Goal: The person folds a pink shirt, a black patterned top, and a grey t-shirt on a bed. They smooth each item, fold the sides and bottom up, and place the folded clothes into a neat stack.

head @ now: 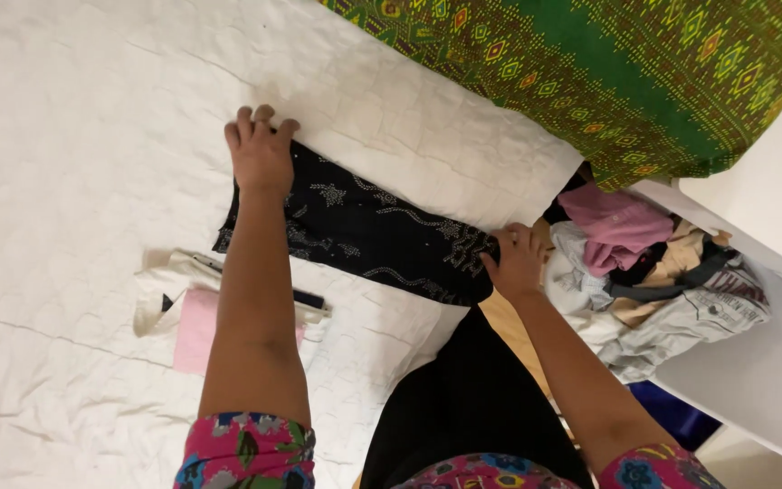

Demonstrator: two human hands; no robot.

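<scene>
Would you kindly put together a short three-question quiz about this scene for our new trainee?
1. True or false: the left hand rests flat on the far end of the black patterned cloth.
2. Which lies nearest the left forearm? A) the green patterned fabric B) the pink folded item C) the pile of mixed clothes
3. Fill in: the right hand grips the near end of the black cloth, at the edge of the ______ quilted surface.

Key: 1 true; 2 B; 3 white.
</scene>
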